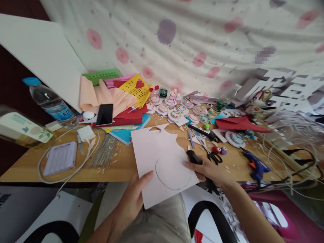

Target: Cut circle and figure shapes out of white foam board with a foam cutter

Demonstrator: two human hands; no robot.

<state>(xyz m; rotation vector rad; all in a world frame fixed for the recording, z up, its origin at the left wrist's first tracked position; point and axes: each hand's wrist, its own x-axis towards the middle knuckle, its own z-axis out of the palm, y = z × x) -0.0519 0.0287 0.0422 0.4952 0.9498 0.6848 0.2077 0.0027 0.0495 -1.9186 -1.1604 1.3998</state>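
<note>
The white sheet (152, 145) is between the two hands, held tilted over the front edge of the surface (124, 172), with a pencilled circle (162, 184) on its lower part and a ragged, cut-into upper edge. The left hand (138, 189) pinches its lower left side, thumb on top just beside the circle, the other fingers hidden underneath. The right hand (209, 170) is at the right edge, fingers curled round a black-handled tool (194, 157); hand and tool cover part of that edge.

Just beyond the right hand lie black-handled scissors (214, 157), a purple pen (190, 139) and a small red piece (216, 150) beside a purple one, with a blue glue gun (257, 165) farther right. Behind the sheet, decorated discs (175, 114) crowd the surface among paper scraps. To its left are blue paper (124, 135), a bundle of thin sticks (103, 153), a phone (104, 114) and a looped white cable (42, 158), with a blue-capped bottle (54, 108) at far left
</note>
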